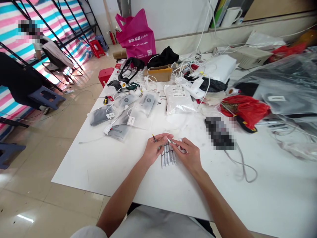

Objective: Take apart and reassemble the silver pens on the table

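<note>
My left hand [156, 149] is closed, with a slim dark stick [154, 137] with a yellow tip sticking out past its thumb side. Opposite it, my right hand [189, 153] is closed too, its thumb and forefinger on a small white piece [168, 140] where the fingertips of both hands meet. Below the fingers several clear-barrelled pens [166, 159] lie side by side on the white table, their upper ends hidden by my hands. A small white part also shows by the right forefinger, too small to name.
Printed grey pouches [146, 101] and cables are ahead on the left. A white plastic parcel [178, 100] lies ahead, with a power strip [192, 87] behind. On the right are a red bag [255, 110] and a grey cable [244, 165]. A person sits far left.
</note>
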Demonstrator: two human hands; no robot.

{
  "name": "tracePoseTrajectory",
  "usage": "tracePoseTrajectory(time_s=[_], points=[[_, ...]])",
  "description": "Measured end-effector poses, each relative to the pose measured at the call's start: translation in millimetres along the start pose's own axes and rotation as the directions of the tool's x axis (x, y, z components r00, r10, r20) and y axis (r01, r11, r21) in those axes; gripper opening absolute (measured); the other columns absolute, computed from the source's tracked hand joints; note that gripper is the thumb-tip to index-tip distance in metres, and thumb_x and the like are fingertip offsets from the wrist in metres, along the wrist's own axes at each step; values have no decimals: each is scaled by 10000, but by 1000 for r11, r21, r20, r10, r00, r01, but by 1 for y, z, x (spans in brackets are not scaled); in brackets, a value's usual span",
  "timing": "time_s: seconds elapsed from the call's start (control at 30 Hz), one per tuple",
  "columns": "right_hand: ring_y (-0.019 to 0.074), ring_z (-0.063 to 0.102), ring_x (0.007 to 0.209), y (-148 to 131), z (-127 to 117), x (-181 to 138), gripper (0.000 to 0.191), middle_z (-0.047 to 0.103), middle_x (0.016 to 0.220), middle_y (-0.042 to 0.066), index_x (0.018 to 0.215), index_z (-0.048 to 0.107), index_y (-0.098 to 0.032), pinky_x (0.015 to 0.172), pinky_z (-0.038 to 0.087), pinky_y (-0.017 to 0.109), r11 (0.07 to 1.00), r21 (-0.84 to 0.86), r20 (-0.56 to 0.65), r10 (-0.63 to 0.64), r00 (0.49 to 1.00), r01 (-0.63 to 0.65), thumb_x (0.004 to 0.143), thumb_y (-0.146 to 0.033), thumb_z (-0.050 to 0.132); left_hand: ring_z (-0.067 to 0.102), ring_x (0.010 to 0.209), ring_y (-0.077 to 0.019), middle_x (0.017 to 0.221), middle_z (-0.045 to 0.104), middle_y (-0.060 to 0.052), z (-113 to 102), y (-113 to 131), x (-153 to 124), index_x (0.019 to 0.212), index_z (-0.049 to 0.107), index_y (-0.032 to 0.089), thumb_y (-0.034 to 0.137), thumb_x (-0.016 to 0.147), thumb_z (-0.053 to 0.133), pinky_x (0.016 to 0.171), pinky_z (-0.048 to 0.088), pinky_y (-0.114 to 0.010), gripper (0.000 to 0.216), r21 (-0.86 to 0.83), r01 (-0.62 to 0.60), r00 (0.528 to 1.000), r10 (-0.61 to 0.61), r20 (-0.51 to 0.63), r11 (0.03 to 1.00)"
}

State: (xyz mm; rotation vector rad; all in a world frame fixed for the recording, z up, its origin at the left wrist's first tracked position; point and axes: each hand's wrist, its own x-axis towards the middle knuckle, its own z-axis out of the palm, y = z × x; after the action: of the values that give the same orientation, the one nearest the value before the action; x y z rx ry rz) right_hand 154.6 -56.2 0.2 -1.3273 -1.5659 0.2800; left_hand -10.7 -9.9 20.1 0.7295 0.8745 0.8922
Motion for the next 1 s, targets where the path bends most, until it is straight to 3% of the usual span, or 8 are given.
tracePoseTrajectory(time_s=[0.1, 0.2, 0.33, 0.5, 0.73, 1.0], points=[[84, 515, 595, 3, 2, -5, 218, 557, 784, -2, 1159, 792, -238, 547, 457, 233, 991, -72, -64, -121, 991, 117, 957, -240, 711, 620, 689, -60, 1232, 744, -154, 1, 2, 1, 1077, 780, 157, 301, 840, 814, 379, 251, -142, 279, -207, 124, 992, -118, 39, 971], [105, 528, 626, 6, 4, -10, 300, 587, 795, 5, 1212, 772, -282, 590, 495, 246, 970, -119, -74, -224, 972, 214, 935, -176, 725, 560, 630, -28, 1215, 744, -149, 1, 1, 2, 1037, 788, 154, 265, 847, 806, 356, 229, -126, 221, -280, 204, 978, -179, 111, 938], [133, 605, 694, 6, 3, -12, 390, 661, 873, 32, 1286, 727, -304, 622, 540, 267, 961, -141, -80, -251, 965, 238, 930, -146, 724, 556, 645, -38, 1154, 743, -144, 1, -1, 0, 1083, 796, 124, 305, 823, 838, 366, 215, -158, 320, -200, 217, 970, -189, 153, 955], [144, 645, 737, 3, 0, -8, 363, 670, 898, 43, 1255, 731, -298, 613, 548, 271, 962, -127, -117, -257, 959, 242, 938, -124, 709, 597, 742, -101, 983, 744, -130, 2, -3, -3, 1230, 762, 106, 369, 813, 851, 413, 208, -217, 501, -43, 209, 957, -195, 215, 977], [120, 597, 669, 0, 1, -8, 343, 639, 848, 24, 1225, 745, -281, 553, 493, 254, 965, -97, -130, -255, 958, 244, 922, -120, 730, 651, 978, -170, 1362, 680, -174, 5, 2, -5, 1280, 744, 154, 448, 870, 789, 462, 266, -225, 507, -23, 165, 969, -157, 189, 986], [132, 571, 647, 5, 10, -15, 234, 662, 841, 33, 1128, 784, -295, 587, 532, 280, 970, -84, -79, -236, 969, 229, 931, -183, 727, 488, 614, -60, 1315, 700, -197, 8, 6, -7, 1343, 710, 154, 525, 886, 747, 439, 258, -238, 589, -2, 148, 959, -143, 244, 989]])
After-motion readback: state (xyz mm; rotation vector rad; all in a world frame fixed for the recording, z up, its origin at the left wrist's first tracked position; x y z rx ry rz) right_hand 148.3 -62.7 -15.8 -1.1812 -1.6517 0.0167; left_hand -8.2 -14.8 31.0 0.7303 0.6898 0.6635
